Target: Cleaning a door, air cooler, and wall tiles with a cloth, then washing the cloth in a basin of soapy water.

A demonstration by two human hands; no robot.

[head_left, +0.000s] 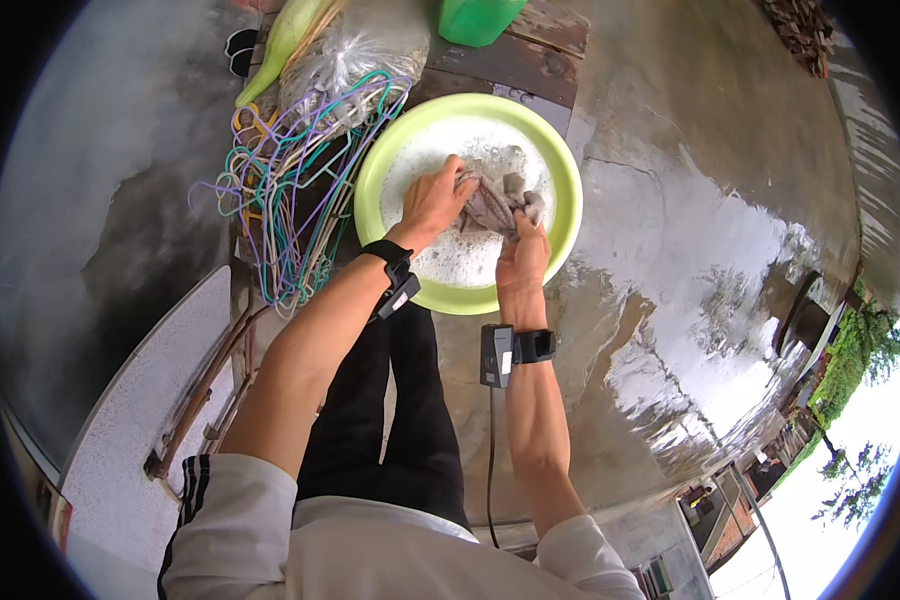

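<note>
A light green basin [367, 195] holds foamy, whitish water [460, 268]. Over it my two hands grip a wet greyish-brown cloth [490, 207], bunched and partly folded; I cannot tell what kind of garment it is. My left hand [432, 203] pinches its left end, with the thumb and fingers closed on the fabric. On the right side my right hand [522, 262] holds the other edge, thumb on top and the remaining fingers partly hidden. Part of the cloth bulges up beyond my right thumb, and its lower part is hard to tell from the suds.
Left of the basin lies a tangled heap of coloured hangers [300, 190]. Behind them are a knotted clear plastic bag [355, 70] and a long pale green gourd [282, 50]. A green container [478, 20] stands on the wooden bench [505, 65]. A folded white tabletop [150, 390] leans at left.
</note>
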